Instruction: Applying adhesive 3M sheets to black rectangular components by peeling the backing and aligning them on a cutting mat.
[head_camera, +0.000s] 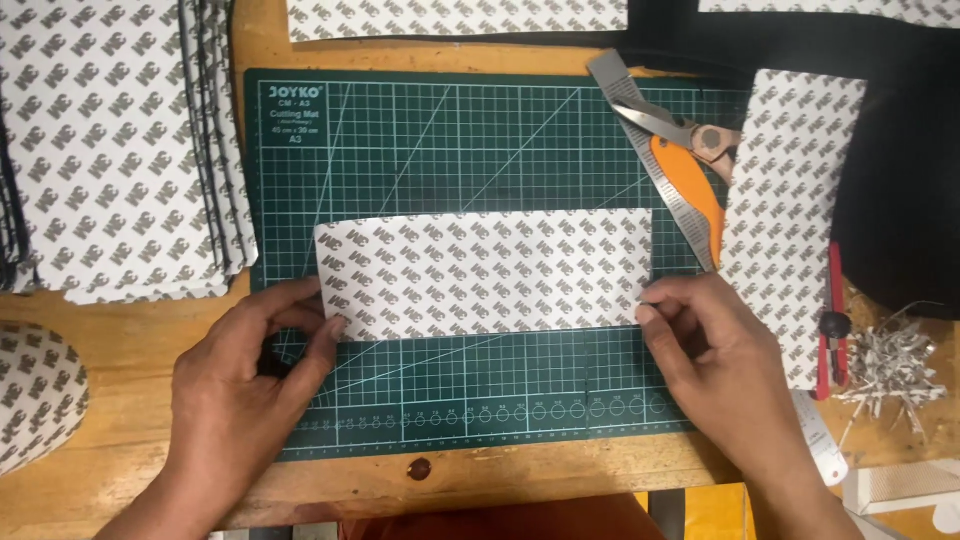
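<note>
A white rectangular sheet (485, 272) with a repeating grey printed pattern lies flat across the green cutting mat (480, 150). My left hand (245, 385) pinches the sheet's lower left corner between thumb and fingers. At the lower right corner my right hand (715, 365) grips the sheet's edge with its fingertips. Both hands rest on the mat's near part.
Orange-handled scissors (690, 165) and a steel ruler (650, 150) lie at the mat's right edge. Another patterned strip (790, 210) and a red cutter (833, 320) sit right of them. Stacked patterned sheets (110, 140) fill the left. Paper scraps (890, 365) and black fabric (900, 170) lie far right.
</note>
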